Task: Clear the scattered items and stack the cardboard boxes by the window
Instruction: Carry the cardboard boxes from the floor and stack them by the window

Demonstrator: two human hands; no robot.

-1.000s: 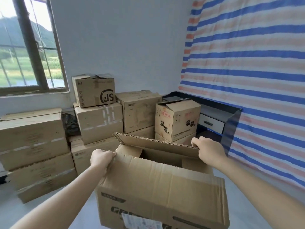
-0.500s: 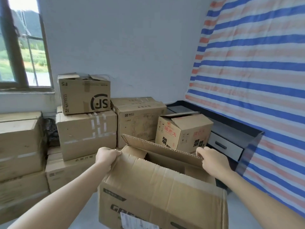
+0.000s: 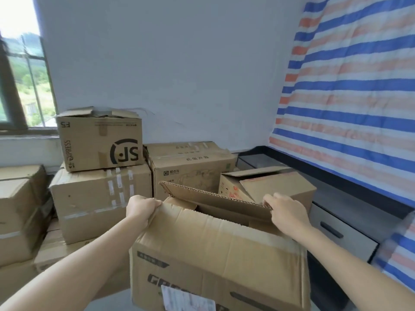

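Note:
I carry a large open cardboard box (image 3: 215,252) in front of me, its far flap standing up. My left hand (image 3: 141,207) grips the box's left top edge. My right hand (image 3: 286,215) grips its right top edge by the raised flap. Ahead stands a pile of boxes: an SF Express box (image 3: 98,142) on top of a taped box (image 3: 98,203), a sealed box (image 3: 190,167) to their right, and a smaller open box (image 3: 276,187) right of that. The window (image 3: 24,86) is at the far left.
More stacked boxes (image 3: 20,212) stand at the left under the window sill. A low dark cabinet with a drawer (image 3: 341,227) runs along the right wall, under a striped blue, orange and white tarp (image 3: 350,86). A plain pale wall is behind the pile.
I have moved closer to the box pile and turned right; the window slid toward the left edge. Both hands keep the same grip on the carried box.

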